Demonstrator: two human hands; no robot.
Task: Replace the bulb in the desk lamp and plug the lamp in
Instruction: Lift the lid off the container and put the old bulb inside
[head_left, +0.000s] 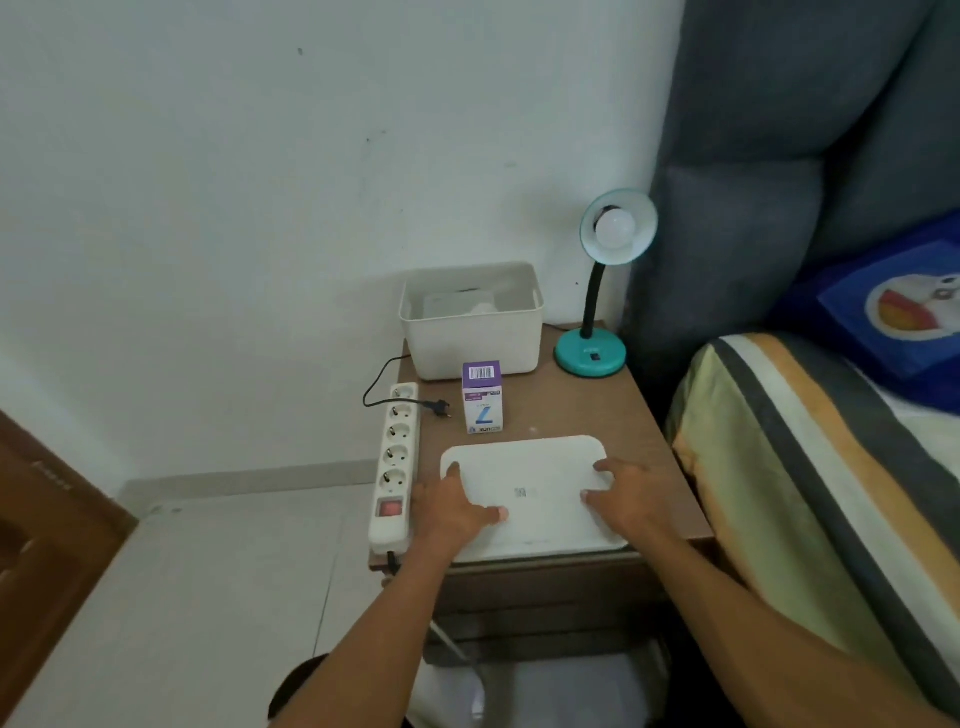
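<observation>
left hand (453, 506) and right hand (621, 496): fingers flat on white lid (530, 493), nightstand (582, 410) front edge | desk lamp (602, 291): far right corner, well apart from fingers | plug (440, 409): left edge, unplugged

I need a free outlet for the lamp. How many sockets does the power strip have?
5, in one row along the power strip at the table's left edge, from the far end down to the red switch. All look empty.

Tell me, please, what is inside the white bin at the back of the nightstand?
Inside the white bin, a pale, rounded object shows above the front wall; its identity is unclear. The front wall hides the bin's floor and whatever lies lower.
</observation>
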